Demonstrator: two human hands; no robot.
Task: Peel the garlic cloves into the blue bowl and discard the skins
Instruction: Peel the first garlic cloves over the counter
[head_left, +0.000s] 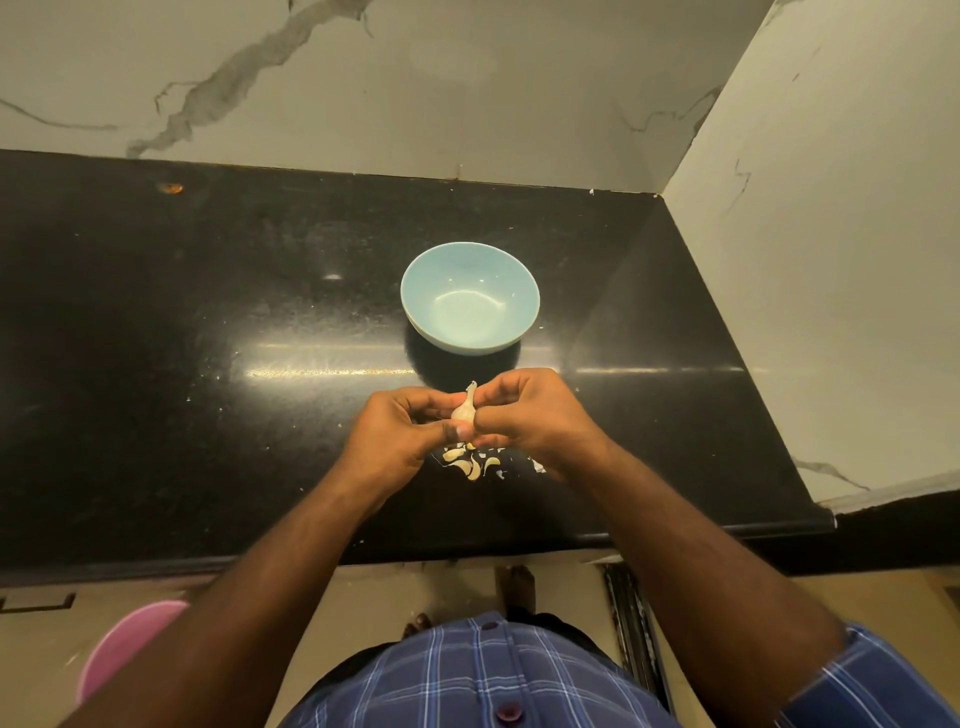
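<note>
A light blue bowl (511, 291) stands on the black counter with nothing visible inside it. Just in front of it, both hands meet above the counter around a small piece of garlic (464, 410) with a thin stem pointing up. My left hand (392, 439) grips it from the left with the thumb against its lower side. My right hand (530, 415) pinches it from the right. Below the hands, several loose garlic cloves (462, 462) and bits of white skin (539, 466) lie on the counter, partly hidden by the fingers.
The black counter (208, 338) runs to marble walls at the back and on the right; its front edge is near my body. A pink bin (122, 654) stands on the floor at the lower left. Small white specks dot the counter.
</note>
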